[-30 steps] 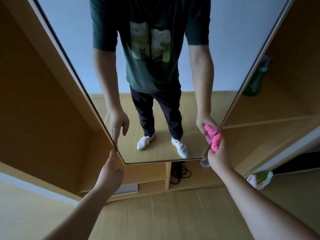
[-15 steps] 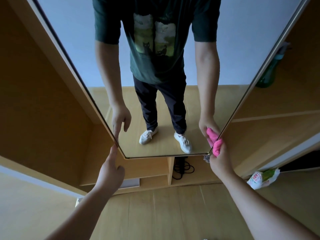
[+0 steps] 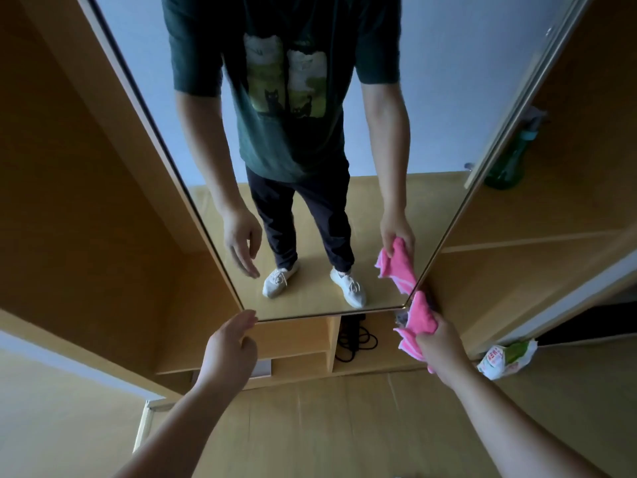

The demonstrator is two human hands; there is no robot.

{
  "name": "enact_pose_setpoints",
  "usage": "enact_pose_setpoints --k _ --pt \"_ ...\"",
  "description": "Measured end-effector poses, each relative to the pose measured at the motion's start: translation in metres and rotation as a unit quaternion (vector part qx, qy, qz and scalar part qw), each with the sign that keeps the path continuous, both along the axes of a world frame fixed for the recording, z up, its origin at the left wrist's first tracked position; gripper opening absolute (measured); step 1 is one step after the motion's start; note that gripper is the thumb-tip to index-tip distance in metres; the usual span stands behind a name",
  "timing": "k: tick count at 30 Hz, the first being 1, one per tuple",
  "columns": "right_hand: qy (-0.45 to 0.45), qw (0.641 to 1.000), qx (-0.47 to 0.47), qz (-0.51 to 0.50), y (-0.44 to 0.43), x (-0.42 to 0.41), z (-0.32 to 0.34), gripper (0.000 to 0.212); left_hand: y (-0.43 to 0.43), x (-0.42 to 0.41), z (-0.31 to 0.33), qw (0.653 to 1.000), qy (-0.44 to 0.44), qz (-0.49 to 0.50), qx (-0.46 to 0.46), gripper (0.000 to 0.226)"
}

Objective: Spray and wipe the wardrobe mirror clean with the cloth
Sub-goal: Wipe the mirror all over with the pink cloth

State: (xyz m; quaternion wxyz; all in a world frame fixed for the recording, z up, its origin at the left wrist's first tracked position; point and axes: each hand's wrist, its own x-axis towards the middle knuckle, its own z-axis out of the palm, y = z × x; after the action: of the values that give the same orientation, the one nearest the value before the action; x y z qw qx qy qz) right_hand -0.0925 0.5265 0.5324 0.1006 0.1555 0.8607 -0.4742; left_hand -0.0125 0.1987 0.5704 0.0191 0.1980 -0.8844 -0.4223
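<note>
A tall mirror point(image 3: 431, 98) hangs on the wooden wardrobe and reflects a person in a dark green T-shirt. My right hand point(image 3: 439, 343) grips a pink cloth point(image 3: 418, 320) just below the mirror's lower right corner, the cloth tip near the frame. My left hand point(image 3: 229, 351) hovers by the lower left corner with fingers loosely apart, holding nothing; its fingertips are close to the bottom edge. A green spray bottle point(image 3: 510, 157) stands on a wardrobe shelf to the right of the mirror.
Open wooden compartments point(image 3: 296, 343) sit under the mirror, one with a black coiled cable point(image 3: 355, 339). A white and green plastic packet point(image 3: 506, 358) lies on the floor at the right. Wardrobe shelves point(image 3: 534, 239) flank the mirror on the right.
My right hand has dropped off the mirror's right edge to below the corner, and the cloth now hangs looser. My left hand has slid down from the left edge and opened.
</note>
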Motion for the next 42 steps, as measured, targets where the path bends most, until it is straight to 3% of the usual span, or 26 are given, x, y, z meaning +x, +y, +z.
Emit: enact_pose_setpoints --k 2,7,11,16,19,30,37,42 --pt "-0.001 1.000 -0.011 0.017 0.003 0.009 0.020 0.057 0.011 -0.003 0.019 0.999 0.020 -0.024 0.001 0.046" --pt "0.019 0.994 -0.030 0.107 0.001 0.022 0.095 0.044 0.049 -0.014 0.085 0.984 0.079 -0.158 0.001 0.031" --pt "0.103 0.974 -0.045 0.197 -0.019 0.024 0.187 0.039 0.068 -0.027 0.156 0.948 0.166 -0.268 -0.044 0.038" --pt "0.222 0.931 -0.044 0.286 -0.050 0.033 0.297 0.022 0.065 -0.030 0.251 0.909 0.258 -0.319 -0.070 0.054" --pt "0.286 0.898 -0.051 0.329 -0.070 0.038 0.351 0.021 0.052 -0.021 0.305 0.897 0.266 -0.344 -0.077 0.042" --pt "0.443 0.794 -0.054 0.413 -0.126 0.026 0.482 0.025 0.001 0.011 0.433 0.907 0.334 -0.188 -0.175 0.005" --pt "0.548 0.743 -0.057 0.381 -0.143 0.012 0.536 0.023 -0.018 0.019 0.492 0.897 0.404 -0.110 -0.144 0.007" --pt "0.601 0.725 -0.125 0.312 -0.155 0.003 0.589 0.016 -0.019 0.021 0.552 0.867 0.455 -0.056 -0.195 0.010"
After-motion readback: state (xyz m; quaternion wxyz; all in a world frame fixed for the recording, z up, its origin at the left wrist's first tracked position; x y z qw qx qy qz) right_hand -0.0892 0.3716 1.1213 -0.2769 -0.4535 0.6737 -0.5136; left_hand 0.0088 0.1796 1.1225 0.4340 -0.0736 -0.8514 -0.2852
